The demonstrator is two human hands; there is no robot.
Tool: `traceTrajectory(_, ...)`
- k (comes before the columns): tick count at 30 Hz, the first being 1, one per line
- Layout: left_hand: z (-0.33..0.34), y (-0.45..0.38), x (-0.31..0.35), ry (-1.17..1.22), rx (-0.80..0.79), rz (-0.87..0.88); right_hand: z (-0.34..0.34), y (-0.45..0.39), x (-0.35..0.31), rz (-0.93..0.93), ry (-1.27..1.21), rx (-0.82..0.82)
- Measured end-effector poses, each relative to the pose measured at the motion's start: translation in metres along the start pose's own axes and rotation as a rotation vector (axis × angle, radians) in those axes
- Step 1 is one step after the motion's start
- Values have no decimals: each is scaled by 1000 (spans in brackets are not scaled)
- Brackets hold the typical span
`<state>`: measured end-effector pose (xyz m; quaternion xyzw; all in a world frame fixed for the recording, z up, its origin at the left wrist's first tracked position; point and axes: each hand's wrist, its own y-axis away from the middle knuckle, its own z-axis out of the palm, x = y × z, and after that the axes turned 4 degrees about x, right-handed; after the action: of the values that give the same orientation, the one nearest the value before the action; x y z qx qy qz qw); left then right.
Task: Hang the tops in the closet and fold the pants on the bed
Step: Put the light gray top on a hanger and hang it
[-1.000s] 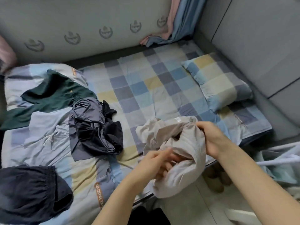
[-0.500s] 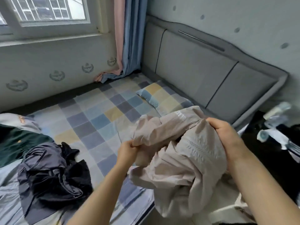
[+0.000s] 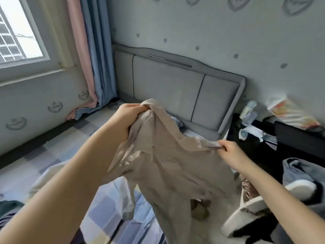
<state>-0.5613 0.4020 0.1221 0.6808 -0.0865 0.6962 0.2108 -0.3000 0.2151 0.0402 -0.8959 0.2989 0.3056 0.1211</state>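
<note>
A beige garment [image 3: 168,166] hangs spread in the air between my two hands, over the near edge of the bed [image 3: 58,152]. My left hand [image 3: 128,117] grips a bunched corner of it high up. My right hand [image 3: 230,152] pinches another edge, lower and to the right. The cloth droops down past the bottom of the view. Whether it is a top or pants cannot be told. A bit of dark green clothing [image 3: 8,206] shows at the lower left edge.
The grey padded headboard [image 3: 175,88] stands behind the garment. A black bedside table [image 3: 255,143] with bottles and papers is at the right. Grey clothes and a white hanger-like piece [image 3: 263,208] lie at the lower right. Window and pink-blue curtains [image 3: 88,59] are at the left.
Both hands lifted the beige garment off the bed and pulled it apart, left hand up, right hand out to the right. The view swung up and right, away from the clothes pile.
</note>
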Motion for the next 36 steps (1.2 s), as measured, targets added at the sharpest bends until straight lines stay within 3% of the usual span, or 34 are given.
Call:
traceTrajectory(2, 20, 7, 18, 28, -77, -53, -6, 10, -6, -30, 89, 4)
traceTrajectory(4, 37, 14, 34, 22, -149, -93, -13, 30, -22, -66, 10, 27)
traceTrajectory(7, 63, 22, 50, -4, -256, -117, -24, 73, -71, -477, -113, 233)
traceTrajectory(10, 94, 32, 57, -31, -357, -136, -26, 101, -105, -838, 337, 385)
traceTrajectory(12, 113, 36, 54, -41, -355, -147, -27, 101, -115, -830, 546, 471)
traceTrajectory(15, 130, 35, 47, 96, -444, -247, -47, 90, -115, -838, 565, 677)
traceTrajectory(18, 137, 31, 41, 128, -543, -258, -72, 81, -107, -889, 554, 647)
traceTrajectory(20, 142, 30, 35, 108, -570, -242, -82, 81, -104, -803, 402, 543)
traceTrajectory(22, 149, 33, 29, 87, -619, -206, -89, 80, -98, -600, 178, 471)
traceTrajectory(24, 155, 38, 24, -16, -706, -130, -100, 74, -88, -388, 4, 491)
traceTrajectory(26, 165, 46, 16, -117, -824, -20, -115, 69, -78, -213, -91, 486)
traceTrajectory(30, 207, 83, -4, -271, -1001, 258, -143, 67, -55, -46, -161, 444)
traceTrajectory(33, 254, 104, -25, -598, -797, 538, -174, 78, -31, 5, -224, 499)
traceTrajectory(36, 285, 116, -40, -811, -686, 650, -211, 95, -8, 50, -276, 520)
